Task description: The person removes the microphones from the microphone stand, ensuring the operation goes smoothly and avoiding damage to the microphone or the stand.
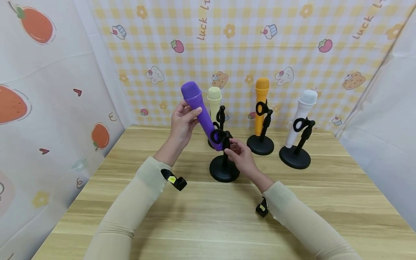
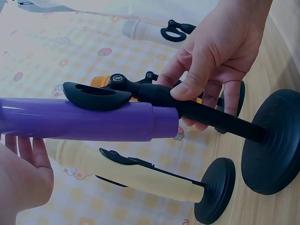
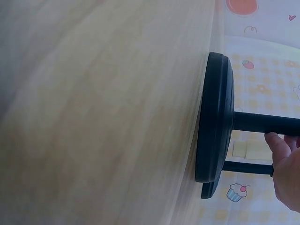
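My left hand [image 1: 182, 124] grips a purple microphone [image 1: 204, 121] just under its mesh head, tilted with the head up to the left. The lower end of the microphone is beside a black microphone stand [image 1: 224, 169], and the stand's clip ring [image 2: 96, 96] overlaps the purple body in the left wrist view. My right hand [image 1: 242, 159] pinches the stand's pole [image 2: 220, 123] below the clip, thumb on the near side. In the right wrist view, the round base [image 3: 216, 119] stands flat on the wooden table [image 1: 195, 224].
Behind the purple one, a pale yellow microphone [image 1: 214, 99] is at another stand. Further right, an orange microphone [image 1: 261, 94] and a white microphone [image 1: 297, 115] lean at their own black stands. A checked cloth [image 1: 195, 21] hangs along the table's back edge.
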Motion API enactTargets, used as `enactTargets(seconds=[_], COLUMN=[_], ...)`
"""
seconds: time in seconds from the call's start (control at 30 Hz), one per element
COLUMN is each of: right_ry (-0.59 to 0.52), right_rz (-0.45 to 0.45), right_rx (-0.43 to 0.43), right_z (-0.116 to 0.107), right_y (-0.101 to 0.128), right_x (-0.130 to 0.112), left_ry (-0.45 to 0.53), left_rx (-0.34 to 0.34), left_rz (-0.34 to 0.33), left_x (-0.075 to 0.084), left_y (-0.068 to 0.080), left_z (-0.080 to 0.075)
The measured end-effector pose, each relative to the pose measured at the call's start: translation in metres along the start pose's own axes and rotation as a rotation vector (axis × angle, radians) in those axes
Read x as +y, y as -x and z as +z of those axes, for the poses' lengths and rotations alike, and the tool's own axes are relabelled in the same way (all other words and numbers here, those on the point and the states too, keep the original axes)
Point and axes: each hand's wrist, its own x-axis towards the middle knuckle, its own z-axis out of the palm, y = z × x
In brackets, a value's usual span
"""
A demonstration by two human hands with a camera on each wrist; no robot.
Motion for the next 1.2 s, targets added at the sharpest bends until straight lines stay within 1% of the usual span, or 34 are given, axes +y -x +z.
enactTargets(seconds=[0.17,0.4,0.57,0.97,1.1,1.2], right_ry=[0.012,0.006,0.008,-0.004,-0.001,0.021], right_rz=[-0.009,-0.017,-0.018,0.026,0.025,0.024], right_rx=[0.002,0.002,0.002,-0.004,-0.009,-0.011], right_z=[-0.001,-0.001,-0.001,-0.001,0.0,0.001], right_y=[0.0,0.0,0.0,-0.001,0.005,0.009], right_x=[0.002,0.003,0.002,0.0,-0.013,-0.024], left_ry=[0.0,0.029,0.043,0.055,0.053,0.05], left_rx=[0.001,0.004,0.008,0.031,0.042,0.059], left_rz=[0.0,0.008,0.002,-0.008,-0.008,-0.021], left_x=[0.0,0.001,0.003,0.007,0.007,0.009], left_y=[0.0,0.001,0.002,0.003,0.003,0.002], left_z=[0.0,-0.002,-0.003,-0.004,-0.005,-0.007])
